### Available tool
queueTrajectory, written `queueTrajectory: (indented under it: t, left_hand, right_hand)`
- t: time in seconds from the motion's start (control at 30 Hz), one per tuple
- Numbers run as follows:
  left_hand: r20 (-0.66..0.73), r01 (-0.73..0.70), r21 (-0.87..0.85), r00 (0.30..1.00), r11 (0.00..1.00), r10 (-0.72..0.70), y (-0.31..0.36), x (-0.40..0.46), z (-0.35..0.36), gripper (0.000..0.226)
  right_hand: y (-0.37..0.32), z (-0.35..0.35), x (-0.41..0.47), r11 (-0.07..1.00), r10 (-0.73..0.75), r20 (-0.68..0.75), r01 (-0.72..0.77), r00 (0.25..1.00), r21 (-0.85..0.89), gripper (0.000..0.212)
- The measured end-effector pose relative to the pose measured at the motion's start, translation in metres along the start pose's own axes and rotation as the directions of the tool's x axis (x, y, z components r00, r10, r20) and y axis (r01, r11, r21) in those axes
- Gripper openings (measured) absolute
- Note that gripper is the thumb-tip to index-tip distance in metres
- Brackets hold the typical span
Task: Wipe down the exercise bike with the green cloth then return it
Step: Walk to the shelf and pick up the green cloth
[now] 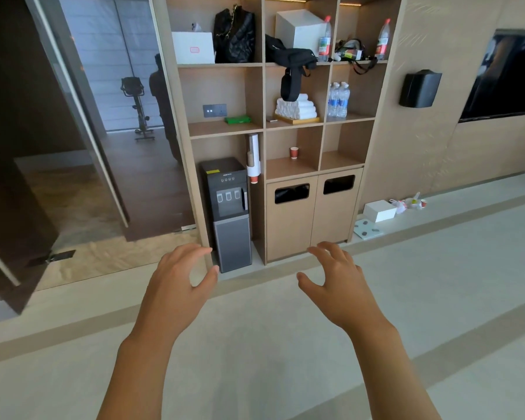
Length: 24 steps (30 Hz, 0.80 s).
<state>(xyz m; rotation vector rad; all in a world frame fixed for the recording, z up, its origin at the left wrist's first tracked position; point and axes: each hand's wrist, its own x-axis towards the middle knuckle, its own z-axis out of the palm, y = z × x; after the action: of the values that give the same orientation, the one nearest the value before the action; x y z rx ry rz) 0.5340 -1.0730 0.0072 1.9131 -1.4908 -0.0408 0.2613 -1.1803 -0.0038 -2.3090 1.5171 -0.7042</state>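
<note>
The green cloth (238,119) lies folded flat on a wooden shelf (225,130) in the left column of the wall unit, below a grey socket plate. An exercise bike (137,107) appears far off at the left, seen in a glass panel or mirror beside a standing person. My left hand (179,280) and my right hand (334,280) are both stretched out in front of me, low over the floor, fingers loosely spread and holding nothing. Both hands are well short of the shelf.
A grey water dispenser (229,213) stands at the unit's lower left, with a cup holder (253,159) beside it. Rolled white towels (296,109), bottles and bags fill other shelves. A dark door (9,165) stands open at left. A white box (379,210) sits on the floor.
</note>
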Motion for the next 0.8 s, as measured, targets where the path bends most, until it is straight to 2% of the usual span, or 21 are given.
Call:
queueTrajectory:
  t: [0.4, 0.8]
  left_hand:
    - [-0.007, 0.024, -0.041, 1.000, 0.999, -0.025, -0.048, 0.087, 0.031, 0.039]
    - [-0.075, 0.095, -0.001, 0.993, 0.995, -0.095, -0.038, 0.235, 0.123, 0.034]
  right_hand:
    - [-0.012, 0.037, 0.108, 0.999, -0.040, 0.073, 0.040, 0.997, 0.006, 0.061]
    - [0.061, 0.052, 0.301, 0.992, -0.123, 0.103, 0.118, 0.987, 0.047, 0.058]
